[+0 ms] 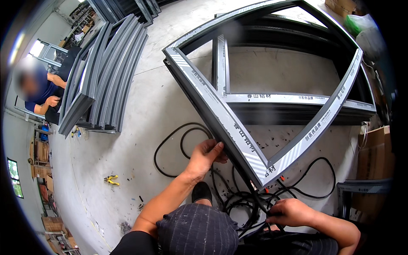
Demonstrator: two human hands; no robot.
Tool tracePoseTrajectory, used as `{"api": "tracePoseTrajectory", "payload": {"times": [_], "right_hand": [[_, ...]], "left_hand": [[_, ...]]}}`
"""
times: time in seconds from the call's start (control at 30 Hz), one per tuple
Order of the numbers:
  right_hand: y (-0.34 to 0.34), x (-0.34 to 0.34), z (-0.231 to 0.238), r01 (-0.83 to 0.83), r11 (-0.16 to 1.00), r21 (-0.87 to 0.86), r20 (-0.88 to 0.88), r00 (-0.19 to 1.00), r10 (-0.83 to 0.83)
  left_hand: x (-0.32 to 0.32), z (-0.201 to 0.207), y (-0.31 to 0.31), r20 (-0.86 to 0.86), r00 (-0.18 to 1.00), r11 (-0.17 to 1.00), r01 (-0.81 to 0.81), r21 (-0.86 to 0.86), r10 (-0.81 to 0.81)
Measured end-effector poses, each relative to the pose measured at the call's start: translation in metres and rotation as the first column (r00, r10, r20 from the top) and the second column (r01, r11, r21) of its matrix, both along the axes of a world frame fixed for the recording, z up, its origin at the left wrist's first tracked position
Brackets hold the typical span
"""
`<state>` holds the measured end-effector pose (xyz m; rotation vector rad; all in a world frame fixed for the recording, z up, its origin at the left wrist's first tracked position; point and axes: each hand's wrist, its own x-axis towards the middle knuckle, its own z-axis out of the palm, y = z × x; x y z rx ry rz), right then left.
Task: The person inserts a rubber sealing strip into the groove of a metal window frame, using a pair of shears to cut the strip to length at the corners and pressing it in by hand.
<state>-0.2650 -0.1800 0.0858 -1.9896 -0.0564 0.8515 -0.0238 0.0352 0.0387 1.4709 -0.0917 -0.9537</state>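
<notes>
A dark metal window frame (pixel 238 123) covered in pale printed film stands tilted before me, one corner toward my body. My left hand (pixel 206 158) is closed at its lower left outer edge, thumb against the dark side and fingertips partly hidden behind it. Below the near corner, my right hand (pixel 291 212) is closed around a black rubber sealing strip (pixel 259 202), its fingers curled in. More of this strip lies in loose loops on the floor under the frame and left of it. Whether it runs into the frame's groove by my left hand I cannot tell.
More frames (pixel 276 108) lie stacked behind this one. At left, a leaning row of dark frames (pixel 114 80) stands by a co-worker (pixel 40 87). Yellow-handled pliers (pixel 111 180) and dark scraps lie on the floor. Cardboard boxes (pixel 374 157) stand at right.
</notes>
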Motion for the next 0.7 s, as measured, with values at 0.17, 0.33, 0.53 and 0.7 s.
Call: {"api": "tracePoseTrajectory", "payload": {"times": [0.17, 0.33, 0.53, 0.7], "right_hand": [[-0.002, 0.005, 0.001, -0.044, 0.999, -0.019, -0.032, 0.999, 0.044], [-0.003, 0.007, -0.003, -0.036, 0.999, 0.021, -0.012, 0.999, 0.036], [-0.005, 0.006, -0.008, -0.055, 0.998, 0.013, -0.012, 0.998, 0.055], [-0.009, 0.005, -0.008, -0.007, 1.000, -0.012, -0.024, 1.000, 0.007]], "left_hand": [[-0.005, 0.010, -0.001, -0.073, 0.993, 0.994, 0.096, 0.046, -0.093], [-0.018, 0.007, 0.000, -0.109, 0.978, 0.984, 0.179, 0.013, -0.176], [-0.038, 0.011, -0.008, -0.243, 0.914, 0.941, 0.339, 0.020, -0.324], [-0.022, 0.002, -0.002, -0.193, 0.919, 0.937, 0.350, -0.004, -0.344]]}}
